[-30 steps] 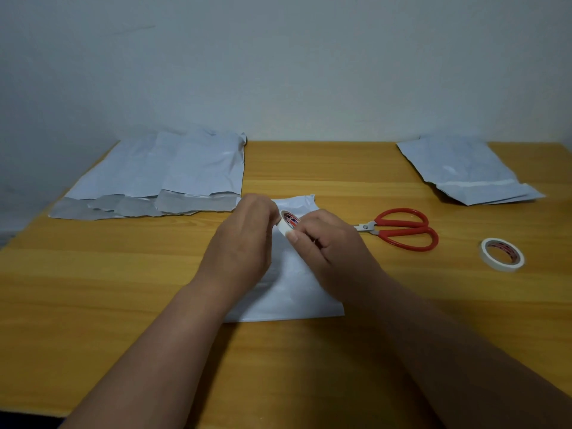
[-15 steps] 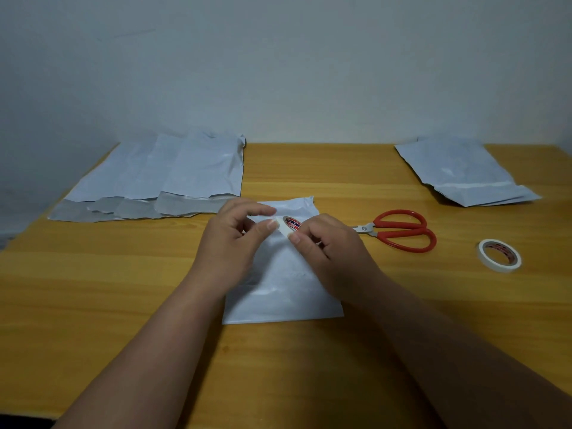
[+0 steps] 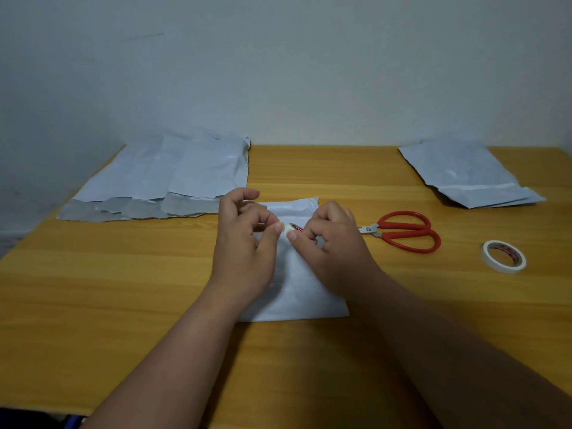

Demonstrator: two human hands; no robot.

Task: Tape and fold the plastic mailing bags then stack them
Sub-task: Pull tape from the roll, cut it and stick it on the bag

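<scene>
A white plastic mailing bag (image 3: 297,292) lies flat in the middle of the wooden table, partly under both hands. My right hand (image 3: 331,246) holds a small white tape roll (image 3: 294,227) with a red core just above the bag. My left hand (image 3: 244,243) is beside it, thumb and finger pinching at the roll's edge, where the tape end seems to be. A row of several flat bags (image 3: 167,178) with grey flaps lies at the back left. A stack of folded bags (image 3: 464,174) sits at the back right.
Red-handled scissors (image 3: 405,232) lie just right of my right hand, blades pointing left. A second white tape roll (image 3: 504,257) lies flat further right. The table (image 3: 123,289) meets a pale wall at the back; its front edge is near the frame's bottom.
My left hand has drawn back from over the roll and opened its upper fingers, its thumb and finger now pinching at the roll's left edge. The right hand stays almost still.
</scene>
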